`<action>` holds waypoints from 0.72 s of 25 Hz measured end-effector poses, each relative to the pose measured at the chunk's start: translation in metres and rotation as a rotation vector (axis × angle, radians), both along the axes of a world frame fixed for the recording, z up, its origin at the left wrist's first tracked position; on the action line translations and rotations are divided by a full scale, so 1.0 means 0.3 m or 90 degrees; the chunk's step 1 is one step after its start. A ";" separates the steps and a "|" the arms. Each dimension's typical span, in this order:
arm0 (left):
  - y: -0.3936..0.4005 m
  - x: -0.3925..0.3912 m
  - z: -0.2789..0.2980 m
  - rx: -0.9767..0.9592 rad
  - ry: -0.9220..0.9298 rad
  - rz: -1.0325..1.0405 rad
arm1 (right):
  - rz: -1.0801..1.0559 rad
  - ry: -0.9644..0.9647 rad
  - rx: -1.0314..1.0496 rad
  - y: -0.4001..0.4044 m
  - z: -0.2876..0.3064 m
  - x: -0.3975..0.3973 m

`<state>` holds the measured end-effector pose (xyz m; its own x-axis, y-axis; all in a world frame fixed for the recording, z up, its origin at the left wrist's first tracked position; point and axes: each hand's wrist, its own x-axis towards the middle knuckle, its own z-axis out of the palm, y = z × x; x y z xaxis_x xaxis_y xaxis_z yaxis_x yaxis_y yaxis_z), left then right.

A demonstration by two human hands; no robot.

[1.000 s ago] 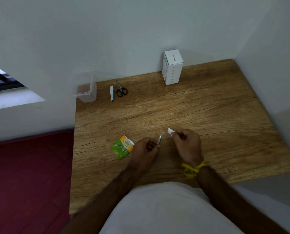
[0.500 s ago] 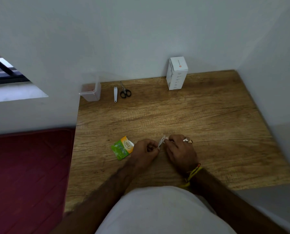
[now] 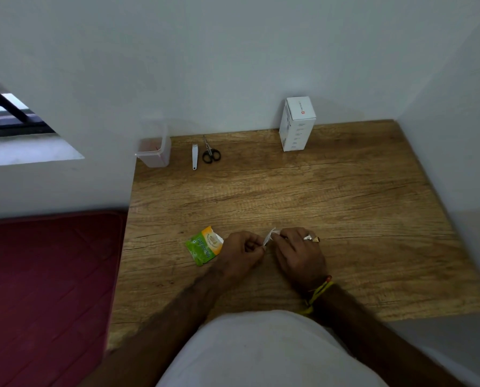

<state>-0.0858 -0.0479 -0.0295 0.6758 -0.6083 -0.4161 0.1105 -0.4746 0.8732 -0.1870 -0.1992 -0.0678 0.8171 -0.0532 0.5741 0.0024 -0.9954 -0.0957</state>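
**Wooden desk, white strip in both hands**

On the wooden desk (image 3: 317, 191), near its front edge, my left hand (image 3: 243, 251) and right hand (image 3: 300, 254) both pinch the white strip (image 3: 270, 236). A second ago my right hand was lifted; now it lies knuckles-up, so I'm probably folding. My fingers hide most of the strip. The green sachet (image 3: 204, 245) lies just left.

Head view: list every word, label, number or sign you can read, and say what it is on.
Green and orange sachet: a printed word runs across it, too blurred to read.
White box: red square logo on top, grey print on its side, too small to read.
White strip: no print visible.
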 end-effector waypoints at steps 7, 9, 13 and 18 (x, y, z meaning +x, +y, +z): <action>-0.003 0.003 -0.006 0.007 -0.009 -0.035 | 0.044 0.048 -0.049 -0.017 -0.015 -0.002; -0.002 0.003 -0.014 0.007 -0.019 -0.042 | 0.075 0.050 -0.048 -0.009 -0.012 -0.007; -0.001 -0.004 -0.013 0.012 -0.050 -0.050 | 0.120 0.057 -0.089 -0.031 0.002 -0.013; -0.004 -0.012 -0.014 0.016 -0.085 -0.055 | 0.123 0.062 -0.071 -0.034 -0.004 -0.016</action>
